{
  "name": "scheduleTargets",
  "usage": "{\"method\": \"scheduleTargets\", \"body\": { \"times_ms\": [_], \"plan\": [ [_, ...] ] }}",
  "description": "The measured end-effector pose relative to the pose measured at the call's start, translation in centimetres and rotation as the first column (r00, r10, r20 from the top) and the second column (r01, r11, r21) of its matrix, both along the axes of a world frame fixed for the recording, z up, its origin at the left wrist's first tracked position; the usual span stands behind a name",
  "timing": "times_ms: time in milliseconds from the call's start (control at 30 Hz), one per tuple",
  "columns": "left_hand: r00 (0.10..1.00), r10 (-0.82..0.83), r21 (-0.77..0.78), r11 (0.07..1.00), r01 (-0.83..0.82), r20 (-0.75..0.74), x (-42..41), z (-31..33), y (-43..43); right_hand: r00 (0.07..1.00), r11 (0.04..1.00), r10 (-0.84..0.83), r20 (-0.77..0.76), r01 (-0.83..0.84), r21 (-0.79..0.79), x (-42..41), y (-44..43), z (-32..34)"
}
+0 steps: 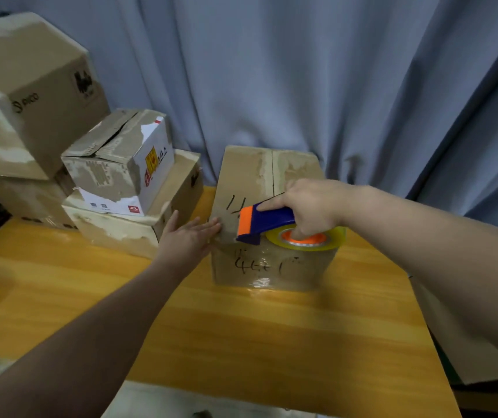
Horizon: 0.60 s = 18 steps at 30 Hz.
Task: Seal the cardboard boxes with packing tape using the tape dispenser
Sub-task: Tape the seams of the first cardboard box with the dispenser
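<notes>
**Dispenser at the near top edge of the box, both hands on it**

The tape dispenser, blue with an orange front end, lies under the right hand at the near top edge of the cardboard box. That hand grips the dispenser. Its index finger lies along the top of the blue body and its lower fingers curl into the orange core of the tape roll. The clear yellowish roll sits just below the hand, in front of the upper part of the box's near face.

The box stands directly beneath and beyond the right hand, its top flaps closed along a centre seam. Black handwriting marks the top and the near face, which looks glossy.

The left hand lies flat with straight fingers, and its fingertips press on the box's near left corner, just left of the dispenser's orange end.

Both forearms reach over the yellow wooden table that carries the box. Beyond and left of the left hand are stacked boxes, among them a white-sided box on top of a lower carton. Behind both hands hangs a grey-blue curtain.
</notes>
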State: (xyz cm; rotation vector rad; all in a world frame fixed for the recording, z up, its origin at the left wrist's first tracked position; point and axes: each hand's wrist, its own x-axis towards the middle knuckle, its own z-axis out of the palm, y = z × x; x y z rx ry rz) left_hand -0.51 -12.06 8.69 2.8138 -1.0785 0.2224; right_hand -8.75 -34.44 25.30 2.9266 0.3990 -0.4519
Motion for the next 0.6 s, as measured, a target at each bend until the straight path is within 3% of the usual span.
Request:
{"method": "scheduleTargets", "body": {
  "times_ms": [267, 400, 600],
  "plan": [
    [0.992, 0.119, 0.105, 0.988, -0.115, -0.039, -1.3, 1.7, -1.1, 0.995, 0.996, -0.086, -0.041, 0.087, 0.019, -2.4, -5.2, 0.3],
    [0.988, 0.147, 0.163, 0.977, -0.137, -0.054, -1.9, 2.0, -1.4, 0.998, 0.995, -0.051, -0.036, 0.047, -0.086, -1.7, -4.7, -0.6],
    [0.993, 0.114, 0.236, 0.965, -0.118, 0.03, -3.5, 2.0, -2.8, 0.997, 0.995, -0.043, -0.059, 0.037, -0.098, -0.7, -3.8, -1.1]
  ]
}}
